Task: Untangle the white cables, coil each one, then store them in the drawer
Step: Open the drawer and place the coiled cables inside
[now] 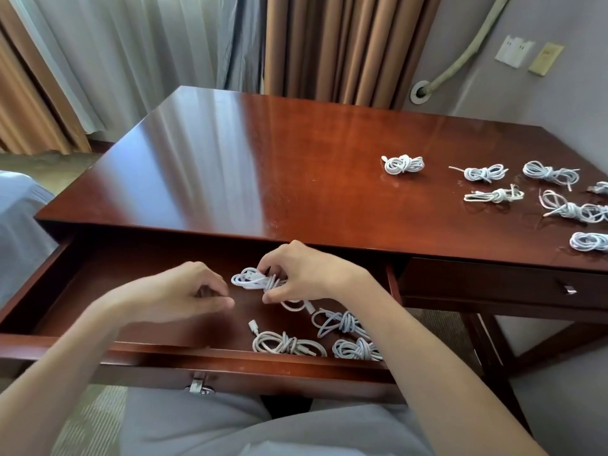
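The left drawer of the wooden desk is pulled open. Over its middle, my right hand grips a coiled white cable. My left hand hovers just left of that coil with curled fingers, holding nothing. Three coiled white cables lie on the drawer floor below: one near the front, one by the right wall, one behind it. Several more coiled cables sit on the desk top at the right, among them one nearest the middle and another closer to me.
The glossy desk top stretches away to curtains at the back. A second, closed drawer with a metal pull is on the right. The open drawer's front panel with its handle is over my lap. A bed edge lies left.
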The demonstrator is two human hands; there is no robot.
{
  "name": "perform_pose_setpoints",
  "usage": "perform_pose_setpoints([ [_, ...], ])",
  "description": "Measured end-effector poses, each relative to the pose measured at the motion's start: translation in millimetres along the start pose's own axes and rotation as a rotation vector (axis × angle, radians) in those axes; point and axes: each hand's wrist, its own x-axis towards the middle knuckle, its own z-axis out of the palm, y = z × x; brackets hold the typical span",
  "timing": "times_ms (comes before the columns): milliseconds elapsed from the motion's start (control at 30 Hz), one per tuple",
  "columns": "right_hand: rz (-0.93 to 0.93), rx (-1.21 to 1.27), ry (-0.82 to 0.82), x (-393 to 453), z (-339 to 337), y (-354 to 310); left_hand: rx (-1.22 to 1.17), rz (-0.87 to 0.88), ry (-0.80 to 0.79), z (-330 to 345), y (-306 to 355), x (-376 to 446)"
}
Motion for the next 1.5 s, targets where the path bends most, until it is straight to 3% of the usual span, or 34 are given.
perform_pose_setpoints([
  [200,-0.010,-0.049,-0.121,4,23,-1,0.083,-0.142,0.021,-5,-23,-5],
  [400,-0.043,-0.115,-0.153,-2,27,8,0.079,-0.118,-0.017,1,-11,13],
  [633,-0.031,-0.056,-0.157,-15,13,14,0.060,-0.048,0.051,-10,13,29],
  [967,0.148,-0.024,0.215,-60,-64,64,0.067,0.150,0.130,-29,92,98],
  [1167,0.316,-0.074,0.335,-92,-95,110,0.134,0.254,0.162,-16,139,166],
  [1400,0.567,-0.245,0.450,-106,-114,171,0.297,0.203,0.343,24,160,269],
  [1500,0.634,-0.350,0.618,-114,-114,208,0.335,0.239,0.485,33,162,305],
])
